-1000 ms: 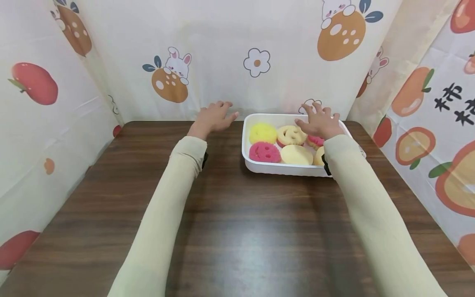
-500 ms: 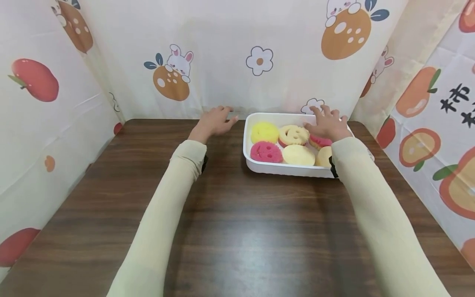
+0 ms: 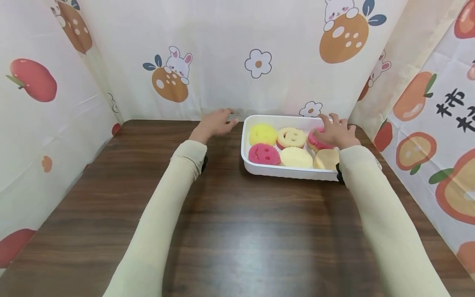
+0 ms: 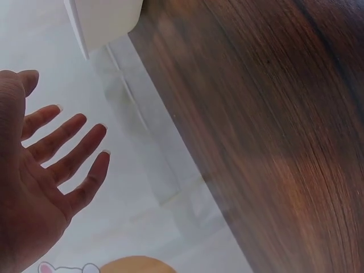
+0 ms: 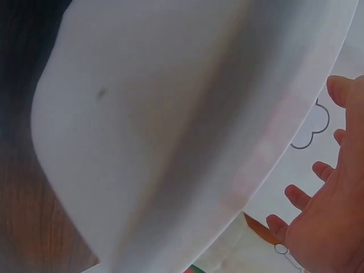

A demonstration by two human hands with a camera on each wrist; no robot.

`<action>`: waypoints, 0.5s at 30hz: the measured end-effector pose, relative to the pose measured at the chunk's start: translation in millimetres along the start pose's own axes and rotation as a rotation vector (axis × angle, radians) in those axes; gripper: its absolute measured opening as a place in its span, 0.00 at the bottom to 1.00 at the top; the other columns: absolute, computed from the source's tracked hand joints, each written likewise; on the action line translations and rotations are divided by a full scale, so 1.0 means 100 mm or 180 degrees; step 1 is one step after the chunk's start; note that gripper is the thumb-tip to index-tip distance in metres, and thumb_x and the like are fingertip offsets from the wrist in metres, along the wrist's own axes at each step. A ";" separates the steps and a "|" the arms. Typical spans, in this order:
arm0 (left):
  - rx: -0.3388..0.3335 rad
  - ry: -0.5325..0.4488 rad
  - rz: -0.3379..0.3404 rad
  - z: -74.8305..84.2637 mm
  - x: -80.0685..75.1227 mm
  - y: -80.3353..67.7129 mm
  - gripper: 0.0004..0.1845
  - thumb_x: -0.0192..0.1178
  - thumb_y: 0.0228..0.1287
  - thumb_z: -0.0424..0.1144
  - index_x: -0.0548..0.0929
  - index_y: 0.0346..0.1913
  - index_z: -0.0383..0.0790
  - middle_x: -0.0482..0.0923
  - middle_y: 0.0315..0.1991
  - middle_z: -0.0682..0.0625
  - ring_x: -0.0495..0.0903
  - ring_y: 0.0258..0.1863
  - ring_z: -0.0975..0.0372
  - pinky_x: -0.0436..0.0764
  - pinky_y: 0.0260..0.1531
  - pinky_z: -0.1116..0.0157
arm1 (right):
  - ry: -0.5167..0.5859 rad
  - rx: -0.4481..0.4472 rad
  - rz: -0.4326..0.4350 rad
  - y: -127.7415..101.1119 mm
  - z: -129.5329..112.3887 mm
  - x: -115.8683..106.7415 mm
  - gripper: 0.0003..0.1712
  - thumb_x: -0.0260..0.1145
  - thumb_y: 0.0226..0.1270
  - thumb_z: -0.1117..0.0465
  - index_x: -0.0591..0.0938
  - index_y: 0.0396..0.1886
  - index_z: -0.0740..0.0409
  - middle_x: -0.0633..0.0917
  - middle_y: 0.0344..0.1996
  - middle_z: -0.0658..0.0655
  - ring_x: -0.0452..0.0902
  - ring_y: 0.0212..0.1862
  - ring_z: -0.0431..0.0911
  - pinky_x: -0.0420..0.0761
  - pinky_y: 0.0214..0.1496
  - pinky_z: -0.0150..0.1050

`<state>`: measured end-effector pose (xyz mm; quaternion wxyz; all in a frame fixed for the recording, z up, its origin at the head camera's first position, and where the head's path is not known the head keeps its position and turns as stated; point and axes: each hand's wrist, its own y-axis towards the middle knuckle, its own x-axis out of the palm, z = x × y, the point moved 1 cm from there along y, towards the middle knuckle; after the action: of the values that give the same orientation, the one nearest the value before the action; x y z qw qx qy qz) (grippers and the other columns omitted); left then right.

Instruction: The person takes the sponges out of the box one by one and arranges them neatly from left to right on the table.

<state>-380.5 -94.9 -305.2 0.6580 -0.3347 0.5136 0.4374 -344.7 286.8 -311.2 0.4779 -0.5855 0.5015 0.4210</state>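
A white tray point(image 3: 276, 170) at the table's back right holds several round sponges. In its back row are a yellow sponge point(image 3: 262, 135), a cream smiley-face sponge point(image 3: 292, 137) and a pink one point(image 3: 316, 140) partly behind my right hand. A pink smiley-face sponge point(image 3: 264, 154) and two pale yellow sponges, one at the middle point(image 3: 296, 158), lie in front. My right hand point(image 3: 338, 132) hovers over the tray's right end, fingers spread and gripping nothing. Left of the tray, near the table's back edge, my left hand point(image 3: 212, 125) is held with loosely bent fingers and nothing in it.
The brown wooden table point(image 3: 237, 231) reaches back to a white curtain point(image 3: 222, 49) printed with rabbits and fruit. More printed cloth point(image 3: 445, 136) hangs along the right side, and another sheet point(image 3: 44, 136) on the left.
My right hand has shifted rightward and slightly toward me over the tray, uncovering more of the sponges at that end. My left hand has hardly moved.
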 end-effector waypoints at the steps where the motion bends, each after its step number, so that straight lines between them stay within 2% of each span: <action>1: 0.0000 -0.0002 0.0000 0.00 0.01 0.01 0.32 0.41 0.77 0.57 0.62 0.74 0.40 0.67 0.72 0.41 0.68 0.71 0.49 0.69 0.69 0.48 | -0.0002 0.0000 0.0000 -0.01 0.02 0.01 0.46 0.47 0.71 0.35 0.46 0.80 0.51 0.42 0.77 0.73 0.41 0.71 0.79 0.44 0.66 0.80; 8: 0.0058 -0.0124 0.0086 0.01 0.06 0.08 0.30 0.44 0.77 0.54 0.64 0.73 0.39 0.68 0.71 0.40 0.69 0.69 0.49 0.70 0.68 0.49 | -0.0030 0.0063 0.0066 -0.01 0.17 0.05 0.47 0.48 0.71 0.35 0.46 0.80 0.50 0.43 0.77 0.73 0.42 0.70 0.79 0.44 0.64 0.80; 15: 0.0130 -0.0186 0.0072 0.03 0.12 0.15 0.30 0.43 0.77 0.54 0.63 0.73 0.39 0.67 0.71 0.41 0.69 0.70 0.51 0.69 0.69 0.50 | -0.0012 0.0072 0.0072 -0.03 0.33 0.08 0.47 0.47 0.71 0.35 0.45 0.80 0.51 0.43 0.76 0.74 0.42 0.70 0.80 0.42 0.64 0.82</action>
<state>-392.1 -83.1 -315.9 0.6744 -0.3024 0.5067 0.4438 -340.8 317.8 -325.2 0.4806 -0.5736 0.5119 0.4218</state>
